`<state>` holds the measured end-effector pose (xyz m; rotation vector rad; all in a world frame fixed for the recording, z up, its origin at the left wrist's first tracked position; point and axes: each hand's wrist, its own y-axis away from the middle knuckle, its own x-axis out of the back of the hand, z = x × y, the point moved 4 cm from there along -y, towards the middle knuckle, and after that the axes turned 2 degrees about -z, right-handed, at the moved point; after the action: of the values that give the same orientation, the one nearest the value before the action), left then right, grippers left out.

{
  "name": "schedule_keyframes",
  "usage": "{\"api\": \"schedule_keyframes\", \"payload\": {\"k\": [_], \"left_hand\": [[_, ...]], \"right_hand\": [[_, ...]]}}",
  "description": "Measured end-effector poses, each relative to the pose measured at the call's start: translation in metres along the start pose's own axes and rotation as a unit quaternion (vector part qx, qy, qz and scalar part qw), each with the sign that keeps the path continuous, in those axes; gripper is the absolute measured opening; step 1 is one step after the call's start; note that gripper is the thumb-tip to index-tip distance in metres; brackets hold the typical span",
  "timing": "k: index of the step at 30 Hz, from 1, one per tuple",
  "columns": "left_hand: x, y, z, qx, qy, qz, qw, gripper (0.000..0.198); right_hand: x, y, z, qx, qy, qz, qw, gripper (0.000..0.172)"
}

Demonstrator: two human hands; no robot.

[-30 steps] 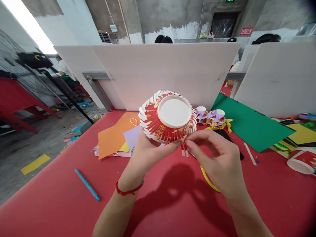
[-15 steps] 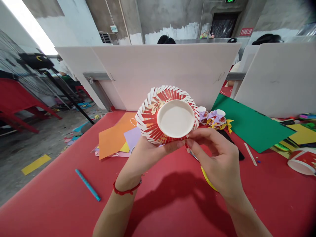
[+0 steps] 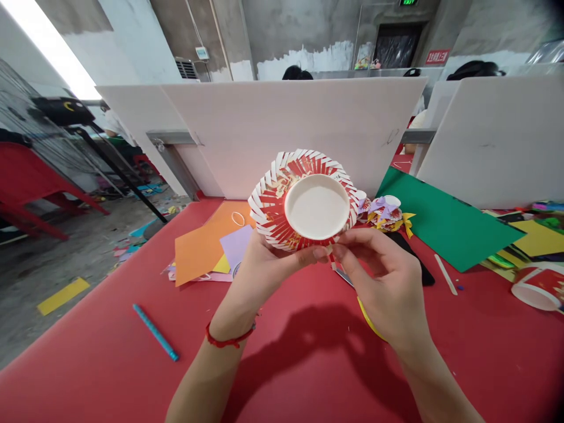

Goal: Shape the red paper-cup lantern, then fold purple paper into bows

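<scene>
A paper cup with its sides cut into strips and folded round into a red-and-white ring is held up above the table, its white round base facing me. My left hand is closed on its lower left edge, thumb in front. At the lower rim, my right hand pinches one of the cup's strips between thumb and fingertips. Behind that hand, a pair of scissors with a yellow handle lies on the table, partly hidden.
On the red table lie a teal pen, orange paper, a green sheet, a white stick and a black phone-like object. Small cup crafts stand behind. A cup lies right. White boards rise at the back.
The cut cup has shifted slightly right and up in my left hand. My right hand keeps its pinch at the lower rim, moved a little left.
</scene>
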<state>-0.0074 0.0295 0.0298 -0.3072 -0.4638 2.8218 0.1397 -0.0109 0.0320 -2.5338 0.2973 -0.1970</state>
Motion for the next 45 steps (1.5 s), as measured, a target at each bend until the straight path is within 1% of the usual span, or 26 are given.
{"api": "schedule_keyframes", "payload": {"k": [3,7,12,16,17,19,22,25,27,29,32,35,37,41,45], "left_hand": [[0.003,0.001,0.002,0.012,-0.011,-0.008,1.000,0.026],[0.008,0.001,0.007,-0.028,-0.045,0.023,0.998,0.026],[0.009,0.001,0.001,-0.033,-0.026,0.048,0.998,0.021],[0.007,0.003,-0.004,-0.018,-0.023,0.047,0.998,0.012],[0.007,0.004,-0.005,-0.013,-0.025,0.054,0.998,0.014],[0.006,0.003,-0.005,-0.013,-0.026,0.075,0.997,0.026],[0.003,0.002,-0.006,-0.023,-0.006,0.095,0.995,0.042],[0.000,0.001,-0.008,-0.031,0.018,0.113,0.993,0.044],[-0.002,0.001,-0.009,-0.035,0.035,0.113,0.992,0.043],[-0.004,0.001,-0.009,-0.036,0.050,0.104,0.993,0.038],[-0.004,0.001,-0.010,-0.034,0.055,0.111,0.992,0.036],[-0.003,0.000,-0.010,-0.035,0.055,0.125,0.990,0.040],[-0.004,0.000,-0.009,-0.040,0.055,0.131,0.989,0.041],[-0.005,0.002,-0.009,-0.043,0.056,0.140,0.988,0.040],[-0.004,0.006,-0.007,-0.067,0.024,0.166,0.984,0.042]], "right_hand": [[0.000,0.001,0.001,-0.017,-0.020,-0.009,1.000,0.010],[0.000,0.002,0.001,-0.031,-0.029,-0.014,0.999,0.007],[-0.002,0.001,0.004,-0.040,-0.048,-0.026,0.998,0.005],[-0.003,0.001,0.003,-0.029,-0.056,-0.026,0.998,0.008],[-0.004,0.001,0.002,-0.024,-0.054,-0.031,0.998,0.010],[-0.005,0.001,0.001,-0.010,-0.047,-0.043,0.998,0.014],[-0.006,0.003,0.000,0.021,-0.023,-0.051,0.998,0.019],[-0.007,0.005,0.000,0.068,0.020,-0.053,0.996,0.025],[-0.007,0.006,-0.002,0.115,0.066,-0.045,0.990,0.027],[-0.007,0.007,-0.005,0.180,0.118,-0.043,0.976,0.025],[-0.006,0.009,-0.009,0.265,0.180,-0.073,0.945,0.019],[-0.003,0.010,-0.009,0.291,0.219,-0.096,0.926,0.025],[-0.003,0.010,-0.008,0.300,0.250,-0.098,0.915,0.029],[-0.004,0.010,-0.009,0.331,0.306,-0.066,0.890,0.024],[-0.004,0.010,-0.011,0.348,0.316,-0.043,0.882,0.019]]}}
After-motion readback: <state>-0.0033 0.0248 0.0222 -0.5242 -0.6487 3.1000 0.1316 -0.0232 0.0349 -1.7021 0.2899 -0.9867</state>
